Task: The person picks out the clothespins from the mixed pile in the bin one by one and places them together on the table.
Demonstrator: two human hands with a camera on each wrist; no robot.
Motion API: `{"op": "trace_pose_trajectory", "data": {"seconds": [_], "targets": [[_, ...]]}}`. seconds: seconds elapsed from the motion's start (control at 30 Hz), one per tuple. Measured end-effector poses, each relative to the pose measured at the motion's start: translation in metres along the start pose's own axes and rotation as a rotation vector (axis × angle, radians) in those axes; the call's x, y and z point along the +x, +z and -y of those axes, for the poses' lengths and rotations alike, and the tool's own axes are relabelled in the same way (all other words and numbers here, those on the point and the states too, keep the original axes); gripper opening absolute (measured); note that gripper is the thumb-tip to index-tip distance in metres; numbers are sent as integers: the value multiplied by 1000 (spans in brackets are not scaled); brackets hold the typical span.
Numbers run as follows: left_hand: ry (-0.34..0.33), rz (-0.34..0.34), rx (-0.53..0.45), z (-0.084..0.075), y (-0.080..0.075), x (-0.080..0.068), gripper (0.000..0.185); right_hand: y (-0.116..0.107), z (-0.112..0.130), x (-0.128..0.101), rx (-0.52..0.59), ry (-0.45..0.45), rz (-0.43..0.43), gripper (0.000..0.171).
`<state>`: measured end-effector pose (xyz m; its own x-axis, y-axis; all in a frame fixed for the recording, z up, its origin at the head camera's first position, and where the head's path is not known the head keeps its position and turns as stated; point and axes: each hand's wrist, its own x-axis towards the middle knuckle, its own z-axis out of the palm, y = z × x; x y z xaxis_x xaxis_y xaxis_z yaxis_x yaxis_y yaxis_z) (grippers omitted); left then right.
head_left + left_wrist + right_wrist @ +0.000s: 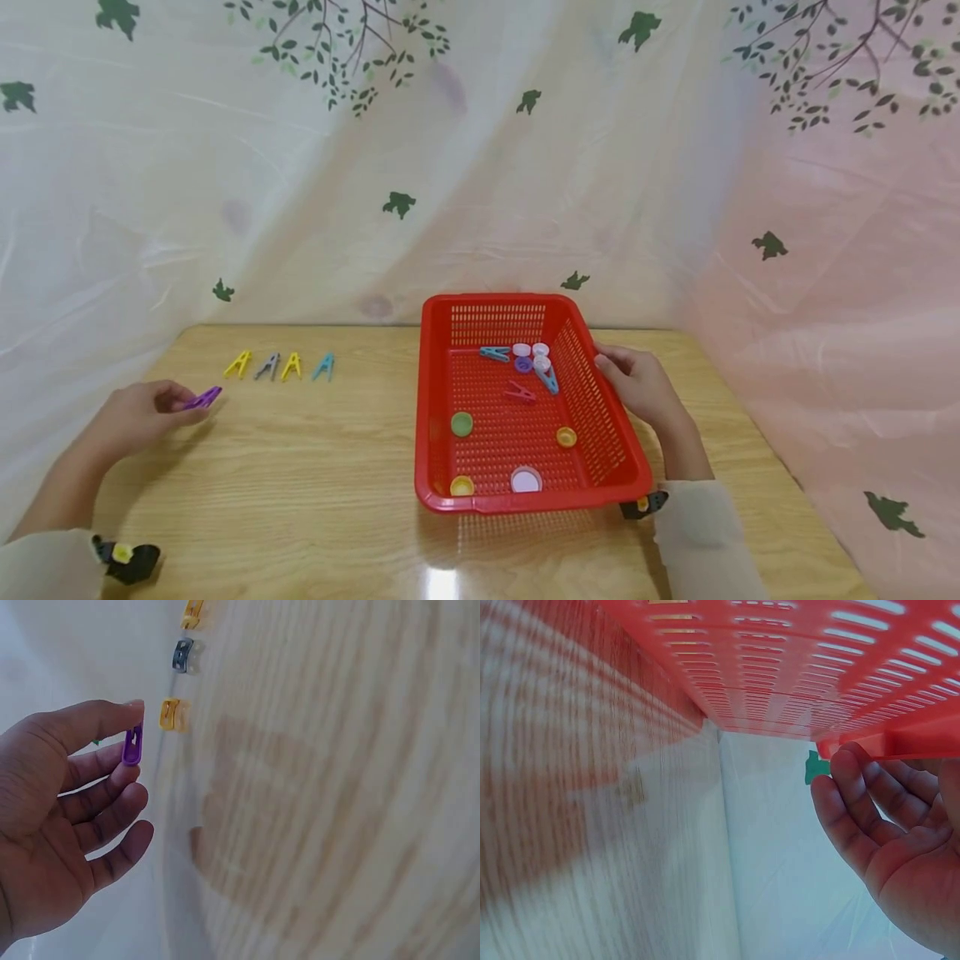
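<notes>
Left hand [144, 415] pinches purple clothespin [203, 398] over left side of bench [300, 483]; right hand [647, 388] grips red basket [634, 450] by right rim. Clothespin likely light, stiff, slightly slick plastic; best pinched across its legs.

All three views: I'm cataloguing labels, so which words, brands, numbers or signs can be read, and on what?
None can be read.
Red basket: no lettering shows.
Purple clothespin: no lettering I can make out.
Round caps: too small to tell any marking.
Black wrist pieces: too small to tell.
Wall cloth: leaf and branch pictures, no words.
</notes>
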<state>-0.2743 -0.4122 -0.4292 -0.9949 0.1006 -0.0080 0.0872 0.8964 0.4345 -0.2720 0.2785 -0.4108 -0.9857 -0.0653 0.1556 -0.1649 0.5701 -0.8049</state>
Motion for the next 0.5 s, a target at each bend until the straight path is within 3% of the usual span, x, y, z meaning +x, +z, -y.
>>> {"op": "trace_pose_trajectory", "data": {"seconds": [0.27, 0.5], "targets": [[-57, 76, -5, 16, 6, -3, 58, 1, 0, 2, 2, -17, 0, 48], [-84, 102, 19, 12, 9, 7, 67, 0, 0, 1, 4, 2, 4, 49]]}}
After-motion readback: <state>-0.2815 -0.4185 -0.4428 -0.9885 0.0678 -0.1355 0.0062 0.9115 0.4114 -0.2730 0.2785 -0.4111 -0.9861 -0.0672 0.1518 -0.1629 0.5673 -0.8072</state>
